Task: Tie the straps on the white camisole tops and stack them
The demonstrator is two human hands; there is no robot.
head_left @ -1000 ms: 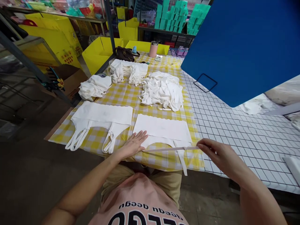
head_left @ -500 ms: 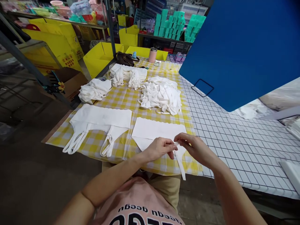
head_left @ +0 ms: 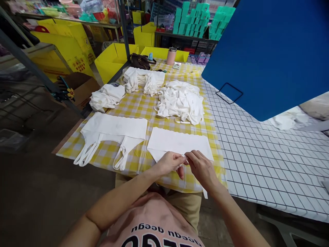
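Note:
A flat white garment (head_left: 180, 142) lies on the yellow checked tablecloth (head_left: 138, 106) at the near edge. My left hand (head_left: 171, 163) and my right hand (head_left: 202, 168) meet over its lower edge, both pinching its thin white strap between fingertips. One strap end (head_left: 205, 192) hangs over the table edge below my right wrist. A second flat white garment (head_left: 113, 132) lies to the left with its straps laid toward me.
Behind lie a loose heap of white garments (head_left: 181, 101), a folded stack (head_left: 144, 79) and another bundle (head_left: 106, 96). A white gridded surface (head_left: 259, 147) extends right under a blue board (head_left: 269, 55). A pink cup (head_left: 171, 56), a dark bag (head_left: 138, 61) and yellow bins (head_left: 113, 58) stand at the back.
My right hand drew the stretched strap in from the right, and my left hand lifted off the garment. Both now pinch the strap together at the garment's lower edge.

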